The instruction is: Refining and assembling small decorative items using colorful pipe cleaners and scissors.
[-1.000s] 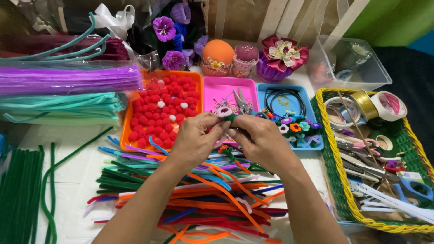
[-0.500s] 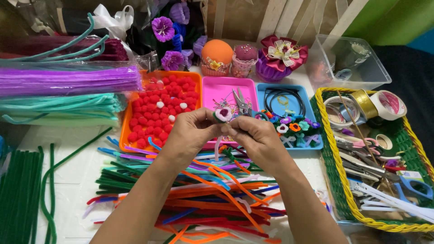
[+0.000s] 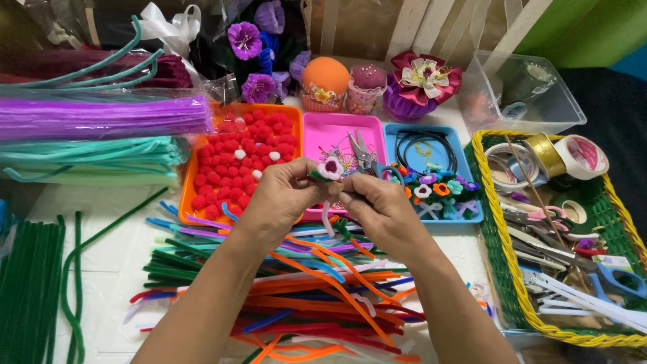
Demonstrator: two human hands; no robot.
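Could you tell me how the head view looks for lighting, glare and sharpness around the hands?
In the head view the light is bright and even, with only soft shadows under the left hand and right hand; the small pipe-cleaner flower they hold is fairly sharp; glare shows on the clear plastic wrap over the purple stems and on the clear plastic box; no strong blur or distortion stands out.

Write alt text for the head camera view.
Two hands, left hand and right hand, hold a small white-and-purple pipe-cleaner flower above a pile of coloured pipe cleaners. Behind sit an orange tray of red pompoms, a pink tray and a blue tray.
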